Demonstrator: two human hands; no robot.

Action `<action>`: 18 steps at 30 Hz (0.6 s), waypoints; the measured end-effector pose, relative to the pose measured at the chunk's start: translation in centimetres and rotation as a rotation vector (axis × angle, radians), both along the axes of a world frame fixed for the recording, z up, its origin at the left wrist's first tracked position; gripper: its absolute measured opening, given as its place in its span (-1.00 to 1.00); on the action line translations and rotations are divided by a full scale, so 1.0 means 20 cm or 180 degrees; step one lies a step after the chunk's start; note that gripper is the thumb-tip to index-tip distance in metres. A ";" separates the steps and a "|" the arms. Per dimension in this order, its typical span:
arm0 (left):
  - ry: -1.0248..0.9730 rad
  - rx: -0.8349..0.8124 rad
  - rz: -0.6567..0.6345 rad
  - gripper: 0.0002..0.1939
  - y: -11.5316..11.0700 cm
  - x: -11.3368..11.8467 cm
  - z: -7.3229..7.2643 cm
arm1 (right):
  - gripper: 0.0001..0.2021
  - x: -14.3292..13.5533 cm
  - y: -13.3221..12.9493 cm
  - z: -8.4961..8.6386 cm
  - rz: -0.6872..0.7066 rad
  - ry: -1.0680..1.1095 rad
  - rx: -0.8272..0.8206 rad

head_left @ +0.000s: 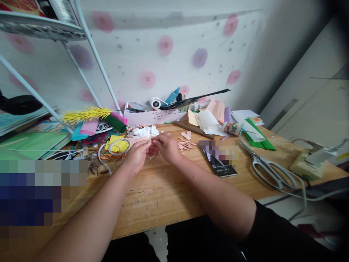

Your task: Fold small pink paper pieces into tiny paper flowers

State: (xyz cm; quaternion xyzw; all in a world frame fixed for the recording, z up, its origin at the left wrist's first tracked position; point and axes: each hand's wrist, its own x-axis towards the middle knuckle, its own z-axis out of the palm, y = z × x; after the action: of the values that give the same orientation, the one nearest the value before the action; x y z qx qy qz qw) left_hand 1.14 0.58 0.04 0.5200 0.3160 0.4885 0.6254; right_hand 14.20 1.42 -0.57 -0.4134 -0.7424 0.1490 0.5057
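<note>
My left hand (138, 155) and my right hand (168, 148) meet over the middle of the wooden table (152, 196), fingertips pinched together. Whatever they hold is too small and too covered by the fingers to make out. Just behind my left hand lies a flat pale pink piece of paper (133, 140), partly hidden. A pile of small peach-pink paper strips (187, 145) is to the right of my right hand. White crumpled paper pieces (145, 131) lie behind both hands, and a roll of tape (119, 147) rests around yellow paper to their left.
A phone (219, 160) and large scissors (268, 171) lie to the right. At the back stand a white box (152, 118) of tools and several paper sheets (209, 122). A yellow bristly stem (87, 114) and paper rolls (116, 122) are left, beside a white metal rack (94, 47).
</note>
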 end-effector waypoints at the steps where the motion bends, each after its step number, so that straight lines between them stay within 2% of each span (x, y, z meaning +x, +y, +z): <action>1: 0.0085 -0.0003 -0.0051 -0.80 0.00 0.00 0.01 | -0.88 0.00 0.00 0.01 -0.0089 -0.0039 0.0000; 4: 0.0508 0.0026 0.0007 -0.76 0.00 -0.02 0.02 | -0.90 0.01 0.00 0.02 -0.0275 -0.0135 -0.0066; 10: 0.0888 0.0020 0.0813 -0.73 0.04 -0.06 -0.01 | -0.71 0.03 0.01 0.02 -0.0596 -0.0246 -0.0131; 13: 0.0890 0.0003 0.0905 -0.74 0.05 -0.07 -0.02 | -0.66 0.03 0.01 0.01 -0.0470 -0.0068 -0.0267; 18: 0.0922 0.0127 0.1078 -0.76 0.07 -0.08 -0.02 | -0.79 0.03 0.02 -0.01 -0.0046 0.0165 -0.0651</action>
State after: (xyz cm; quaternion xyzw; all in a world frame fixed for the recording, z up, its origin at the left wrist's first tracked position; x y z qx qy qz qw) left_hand -0.37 1.90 -0.38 0.5365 0.4755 0.5129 0.4722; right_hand 14.77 1.75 -0.74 -0.4642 -0.7070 0.2310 0.4810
